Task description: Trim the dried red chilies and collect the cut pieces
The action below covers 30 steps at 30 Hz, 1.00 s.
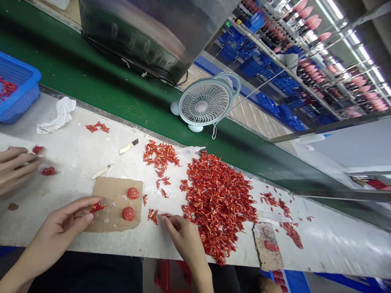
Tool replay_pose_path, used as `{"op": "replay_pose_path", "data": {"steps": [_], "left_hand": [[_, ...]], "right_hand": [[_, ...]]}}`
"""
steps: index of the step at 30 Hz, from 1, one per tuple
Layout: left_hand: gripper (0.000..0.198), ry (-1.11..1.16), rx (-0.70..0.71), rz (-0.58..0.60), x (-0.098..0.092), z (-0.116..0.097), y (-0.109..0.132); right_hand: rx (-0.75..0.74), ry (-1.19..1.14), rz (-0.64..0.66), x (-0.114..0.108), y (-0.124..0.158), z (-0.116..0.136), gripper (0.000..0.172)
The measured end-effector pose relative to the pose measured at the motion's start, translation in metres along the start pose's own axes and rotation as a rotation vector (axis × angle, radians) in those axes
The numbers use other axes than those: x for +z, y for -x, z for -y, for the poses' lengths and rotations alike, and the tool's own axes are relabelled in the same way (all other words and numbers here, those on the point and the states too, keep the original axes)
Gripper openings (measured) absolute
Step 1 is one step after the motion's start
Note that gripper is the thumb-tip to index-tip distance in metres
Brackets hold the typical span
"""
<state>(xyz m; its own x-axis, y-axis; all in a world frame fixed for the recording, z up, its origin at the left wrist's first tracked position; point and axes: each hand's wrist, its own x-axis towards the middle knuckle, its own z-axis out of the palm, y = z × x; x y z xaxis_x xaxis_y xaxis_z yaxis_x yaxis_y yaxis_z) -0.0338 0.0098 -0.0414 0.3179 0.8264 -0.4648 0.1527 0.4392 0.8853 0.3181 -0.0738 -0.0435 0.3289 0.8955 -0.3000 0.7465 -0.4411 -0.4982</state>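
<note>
My left hand (69, 219) pinches a small glossy red figure-like piece (97, 207) with pointed ends between thumb and fingers, beside the left edge of a brown cardboard sheet (117, 185). Two round red lumps of paste (128, 213) sit on that cardboard. My right hand (186, 234) is low over the table, its thumb and forefinger closed on a small red piece (165, 214), mostly hidden by the fingertips. Just left of those fingertips lies a small group of red pieces (153, 216). To the right spreads a large pile of such pieces (218, 199).
Another person's hand (16, 169) is at the left near red pieces (49, 171). Two small knives (128, 147) lie behind the cardboard. A fan (204, 101) stands on the green belt (146, 106). A blue basket (18, 97) is at far left, a second cardboard (262, 252) at right.
</note>
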Motion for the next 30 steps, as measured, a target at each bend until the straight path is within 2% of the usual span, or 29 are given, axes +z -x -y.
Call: {"op": "replay_pose_path", "data": {"steps": [2, 9, 13, 17, 22, 25, 27, 30], "left_hand": [[0.039, 0.006, 0.002, 0.012, 0.002, -0.003, 0.0], [0.035, 0.039, -0.003, 0.056, 0.007, -0.008, 0.001], [0.036, 0.051, -0.025, 0.045, 0.007, -0.006, 0.001], [0.034, 0.079, -0.049, 0.021, 0.007, -0.006, 0.002], [0.032, 0.115, -0.062, 0.013, 0.004, -0.003, 0.004], [0.034, 0.135, -0.068, 0.018, 0.004, -0.001, 0.006], [0.035, 0.141, -0.072, 0.008, 0.004, -0.001, 0.007], [0.036, 0.14, -0.074, -0.005, 0.003, -0.001, 0.008]], "right_hand": [[0.027, 0.002, 0.039, 0.005, -0.001, 0.002, 0.047], [0.027, 0.049, -0.106, 0.014, -0.01, -0.001, 0.038], [0.029, -0.008, -0.079, 0.013, -0.016, 0.0, 0.034], [-0.056, 0.031, -0.046, 0.011, -0.024, 0.002, 0.029], [-0.186, 0.172, -0.113, 0.013, -0.031, 0.001, 0.027], [-0.212, 0.209, -0.136, 0.014, -0.035, 0.001, 0.027], [-0.188, 0.146, -0.136, 0.014, -0.039, 0.0, 0.024], [-0.122, -0.126, -0.135, 0.012, -0.041, -0.002, 0.022]]}}
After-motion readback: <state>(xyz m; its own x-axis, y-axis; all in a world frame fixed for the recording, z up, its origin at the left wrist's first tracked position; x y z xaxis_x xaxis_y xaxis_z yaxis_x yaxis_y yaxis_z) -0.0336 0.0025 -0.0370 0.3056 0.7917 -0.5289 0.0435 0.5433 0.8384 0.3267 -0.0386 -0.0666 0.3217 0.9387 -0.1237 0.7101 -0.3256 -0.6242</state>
